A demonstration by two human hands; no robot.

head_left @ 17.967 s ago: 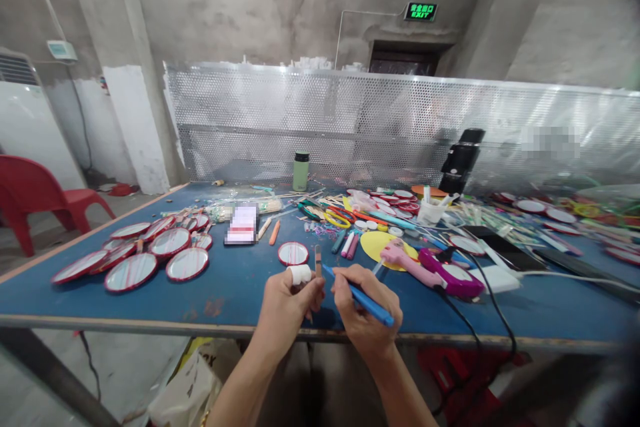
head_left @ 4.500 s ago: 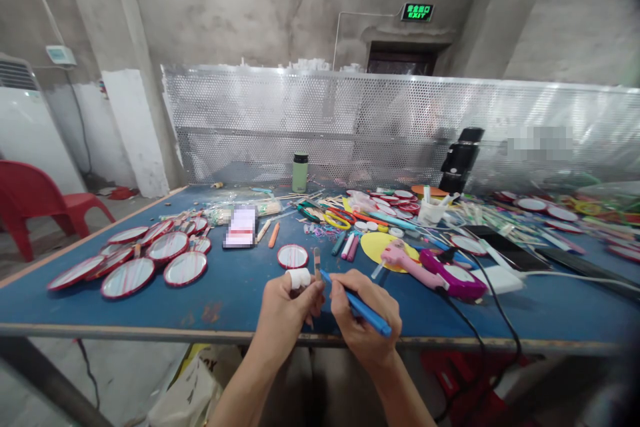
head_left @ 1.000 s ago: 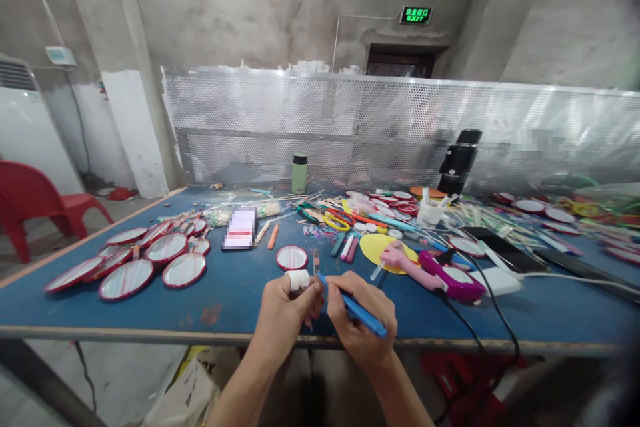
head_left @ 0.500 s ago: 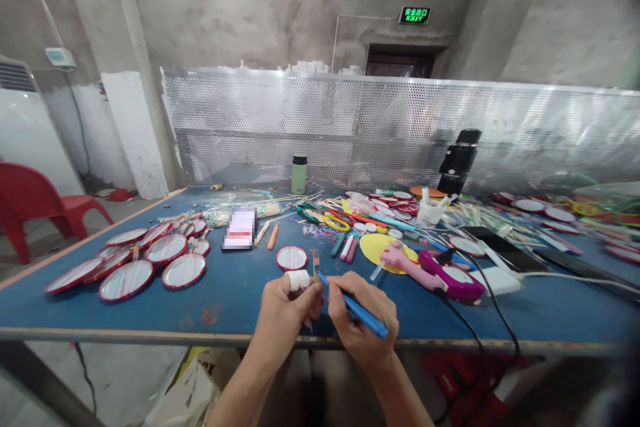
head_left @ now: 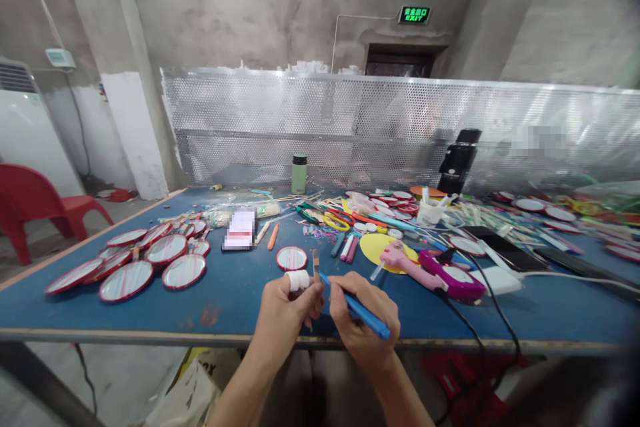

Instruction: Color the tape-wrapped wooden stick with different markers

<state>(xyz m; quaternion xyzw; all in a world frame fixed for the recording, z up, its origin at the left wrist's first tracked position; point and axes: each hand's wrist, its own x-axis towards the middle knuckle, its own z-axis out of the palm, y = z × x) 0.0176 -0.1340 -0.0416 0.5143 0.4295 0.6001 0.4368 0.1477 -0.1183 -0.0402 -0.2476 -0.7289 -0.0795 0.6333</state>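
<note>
My left hand (head_left: 286,315) is closed in a pinch on a thin wooden stick (head_left: 316,263) that points away from me; its forefinger wears a white wrap (head_left: 299,279). My right hand (head_left: 364,320) is closed round a blue pen (head_left: 356,306), whose tip meets the stick near my left fingers. Both hands hover over the near edge of the blue table (head_left: 230,293). A single red-rimmed round disc (head_left: 292,257) lies just beyond the stick.
Several red-rimmed discs (head_left: 145,260) lie at the left. A pink glue gun (head_left: 403,261) and a purple one (head_left: 453,280) with black cords lie at the right, by a yellow circle (head_left: 383,245). Markers, scissors, a green bottle (head_left: 299,173) and a perforated metal screen stand behind.
Almost nothing differs: both hands keep the same grip on stick and pen, with only small shifts of the pen tip along the stick.
</note>
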